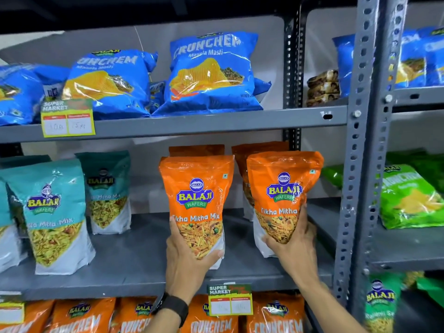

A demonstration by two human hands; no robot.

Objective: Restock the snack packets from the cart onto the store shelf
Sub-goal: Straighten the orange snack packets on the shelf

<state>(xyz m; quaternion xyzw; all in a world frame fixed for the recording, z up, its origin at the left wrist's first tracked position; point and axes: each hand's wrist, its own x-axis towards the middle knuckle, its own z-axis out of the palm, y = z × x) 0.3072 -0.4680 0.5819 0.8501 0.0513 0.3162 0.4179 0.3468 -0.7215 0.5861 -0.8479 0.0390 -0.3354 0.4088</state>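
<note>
We had two orange Tikha Mitha Mix pouches in hand at the middle shelf (134,263). Our left hand (185,260) was clamped around the lower part of the left pouch (196,198), thumb across the front near its base. Our right hand (294,248) gripped the right pouch (283,195) from below and from the side, fingers wrapped up along its right edge. Both pouches stood upright and faced forward. Whether their bases touched the shelf board or hung just above it, we could not tell, since the hands covered them.

Behind each held pouch we could see the top of another orange pouch (196,150) of the same kind, so that section already had a back row, and we judged these two to be forming the front row. To the left, teal Mitha Mix pouches (51,212) stood on the same shelf, with bare board between them and the orange ones. The shelf above carried blue Crunchem bags (211,73), and the one below showed orange Crunchem bags (209,318) behind a price tag (230,300).

The cart was out of view, so we could not say how many packets remained. As we read it, the restocking was under way: these two still needed to be set down and released.
</note>
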